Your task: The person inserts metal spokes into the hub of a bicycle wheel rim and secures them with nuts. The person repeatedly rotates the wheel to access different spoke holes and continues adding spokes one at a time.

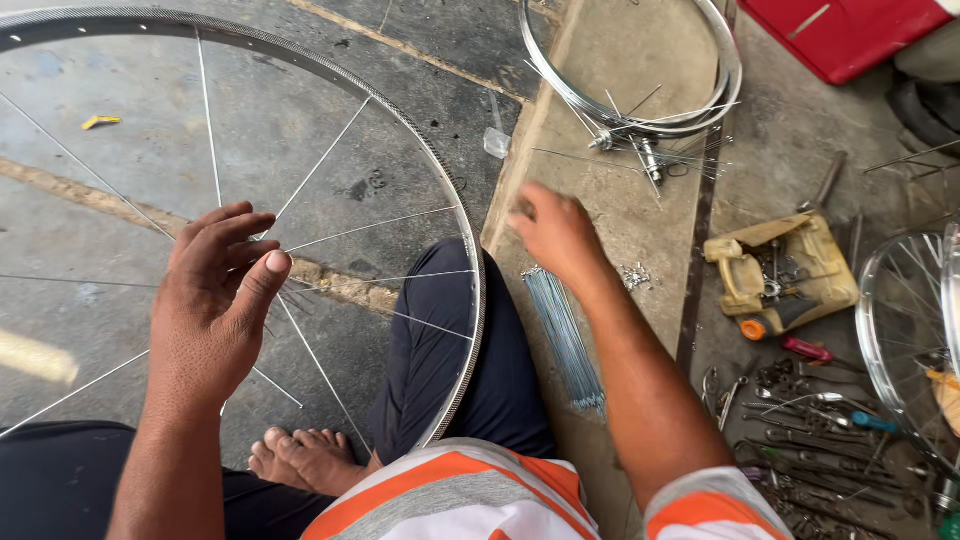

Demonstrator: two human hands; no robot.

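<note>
Left hand, centre left of frame, fingers bunched on thin spokes at the hub area of a large wheel rim; exact hold unclear. Right hand, blurred, hovered loosely open, empty, above a spoke bundle on the concrete ledge. Scattered tools lay lower right.

Right hand blurred; wheel rim cut off at left.
</note>
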